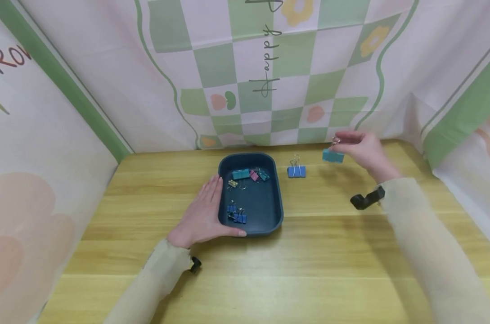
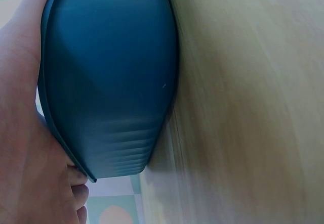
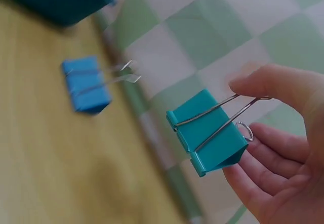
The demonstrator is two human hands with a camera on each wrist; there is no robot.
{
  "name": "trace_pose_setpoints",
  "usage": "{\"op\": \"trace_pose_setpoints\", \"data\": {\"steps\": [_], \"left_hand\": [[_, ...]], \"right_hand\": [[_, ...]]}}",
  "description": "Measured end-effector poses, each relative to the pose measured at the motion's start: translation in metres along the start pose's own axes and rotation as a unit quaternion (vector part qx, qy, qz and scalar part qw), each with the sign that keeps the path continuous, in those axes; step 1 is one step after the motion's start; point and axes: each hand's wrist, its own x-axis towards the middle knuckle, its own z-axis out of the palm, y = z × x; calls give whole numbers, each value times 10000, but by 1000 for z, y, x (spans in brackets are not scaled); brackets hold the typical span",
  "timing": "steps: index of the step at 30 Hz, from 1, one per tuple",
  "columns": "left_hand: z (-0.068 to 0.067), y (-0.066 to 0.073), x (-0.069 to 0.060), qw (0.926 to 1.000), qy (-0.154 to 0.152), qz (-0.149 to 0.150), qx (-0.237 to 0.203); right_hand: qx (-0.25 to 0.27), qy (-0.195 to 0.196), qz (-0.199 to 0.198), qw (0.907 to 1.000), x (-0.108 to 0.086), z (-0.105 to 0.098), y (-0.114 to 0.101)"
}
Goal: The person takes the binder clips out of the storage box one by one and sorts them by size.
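My right hand [image 1: 360,150] pinches a large teal binder clip [image 1: 333,156] by its wire handles, above the table's back right. In the right wrist view the teal clip [image 3: 210,133] hangs between thumb and fingers. A blue binder clip [image 1: 296,172] stands on the table to its left, handles up. My left hand [image 1: 204,213] rests along the left side of a dark blue tray [image 1: 265,211], thumb on the near rim. Inside lie a teal binder clip [image 1: 240,174], a pink one [image 1: 254,175], a small green one [image 1: 263,174], a yellow one [image 1: 233,183] and blue ones [image 1: 240,218].
The wooden table [image 1: 309,270] ends at the back against a checked curtain [image 1: 253,67]. More printed cloth hangs at the left [image 1: 34,157] and right. A black wrist mount [image 1: 366,199] sticks out from the right sleeve.
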Motion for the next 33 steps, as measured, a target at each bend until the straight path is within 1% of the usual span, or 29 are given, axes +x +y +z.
{"op": "trace_pose_setpoints", "data": {"steps": [3, 8, 12, 17, 26, 33], "left_hand": [[0, 0, 0, 10000, 17, 10, -23], [0, 1, -1, 10000, 21, 4, -57], [0, 1, -1, 10000, 10, -19, -42], [1, 0, 0, 10000, -19, -49, -15], [3, -1, 1, 10000, 36, -43, 42], [3, -1, 1, 10000, 62, -40, 38]], "right_hand": [[-140, -188, 60, 9997, 6, 5, 16], [-320, -495, 204, 9981, 13, 13, 35], [-547, -722, 314, 9954, 16, 18, 44], [-491, -850, 286, 9948, 18, 22, 50], [-523, -865, 135, 9948, 28, 31, 58], [-686, -552, 29, 9961, 32, 38, 58]]}}
